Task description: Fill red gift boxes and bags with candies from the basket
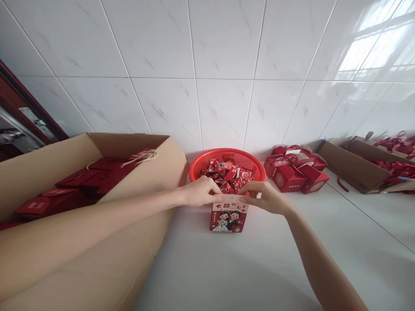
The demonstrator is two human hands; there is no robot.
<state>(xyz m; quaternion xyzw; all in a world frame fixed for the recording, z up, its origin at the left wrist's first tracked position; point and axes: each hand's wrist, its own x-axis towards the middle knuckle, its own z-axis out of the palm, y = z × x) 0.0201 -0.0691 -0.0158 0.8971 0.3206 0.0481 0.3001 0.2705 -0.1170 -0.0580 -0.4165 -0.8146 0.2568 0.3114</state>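
Note:
A small red and white candy box (228, 218) with a printed cartoon couple stands upright on the white surface in front of me. My left hand (203, 191) pinches the upper left edge of the box. At its upper right edge, my right hand (266, 196) holds it between thumb and fingers. Just behind the box sits a red plastic basket (259, 166) filled with wrapped candies (228, 170). Both hands partly cover the basket's front rim.
To the left stands a large cardboard carton (162, 172) with red boxes (74, 181) inside. Several red gift boxes (290, 177) cluster right of the basket. Farther right, an open cardboard box (353, 168) holds red ribbons (397, 166). A tiled wall (223, 108) rises behind.

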